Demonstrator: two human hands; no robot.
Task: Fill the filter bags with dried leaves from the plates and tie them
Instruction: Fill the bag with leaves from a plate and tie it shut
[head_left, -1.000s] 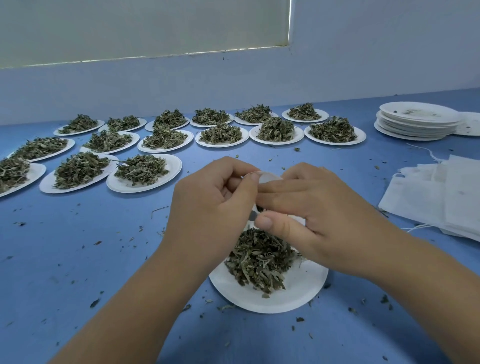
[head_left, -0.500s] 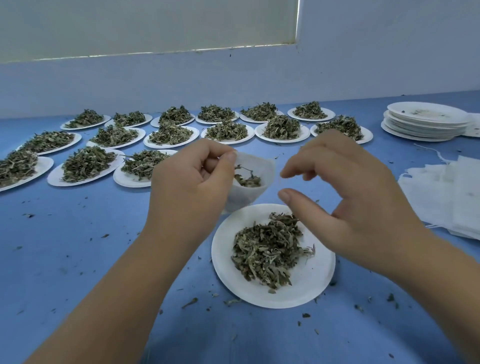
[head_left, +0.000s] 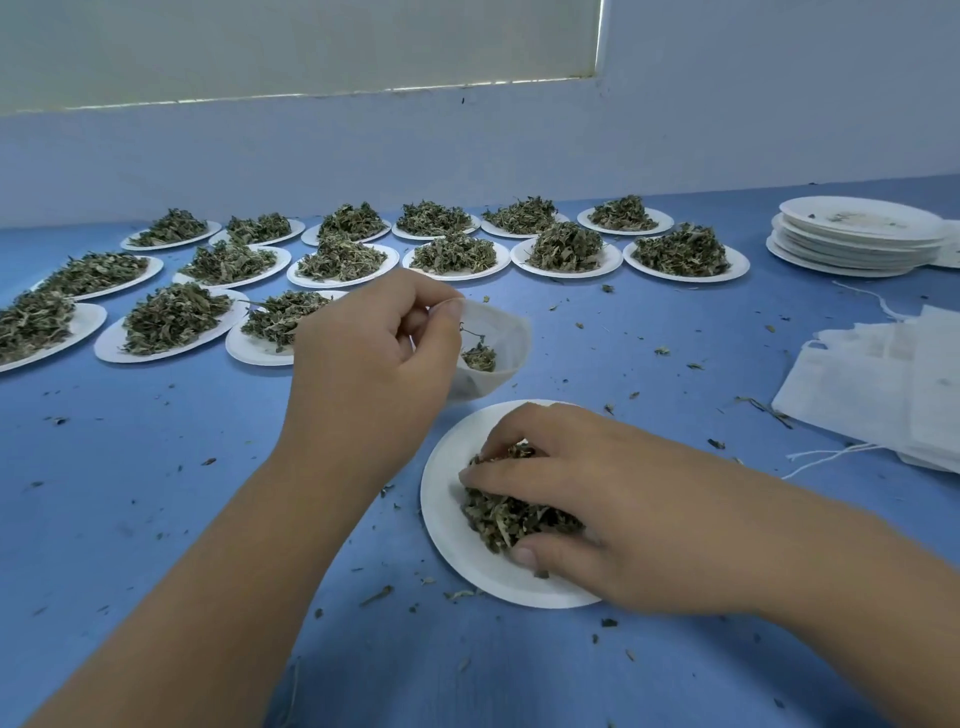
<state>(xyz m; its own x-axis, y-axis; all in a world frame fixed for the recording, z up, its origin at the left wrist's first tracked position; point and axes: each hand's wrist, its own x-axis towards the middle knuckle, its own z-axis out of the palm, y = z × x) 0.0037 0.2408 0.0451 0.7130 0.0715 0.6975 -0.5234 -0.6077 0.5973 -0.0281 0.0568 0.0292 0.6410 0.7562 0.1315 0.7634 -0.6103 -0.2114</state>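
Observation:
My left hand (head_left: 371, 364) pinches the rim of a white filter bag (head_left: 498, 338) and holds it open above the blue table; a few dried leaves lie in its bottom. Just in front of it stands a white plate (head_left: 447, 540) with a heap of dried leaves (head_left: 511, 514). My right hand (head_left: 613, 514) lies on that heap, fingers and thumb curled round a clump of the leaves. Part of the heap is hidden under the hand.
Several white plates heaped with dried leaves (head_left: 452, 254) stand in rows at the back and left. A stack of bare plates (head_left: 857, 239) sits at the far right. Flat filter bags with strings (head_left: 883, 384) lie at the right edge. Leaf crumbs dot the table.
My right hand has left the bag's mouth and dropped onto the leaf heap on the near plate. The left hand keeps the bag open and has shifted little.

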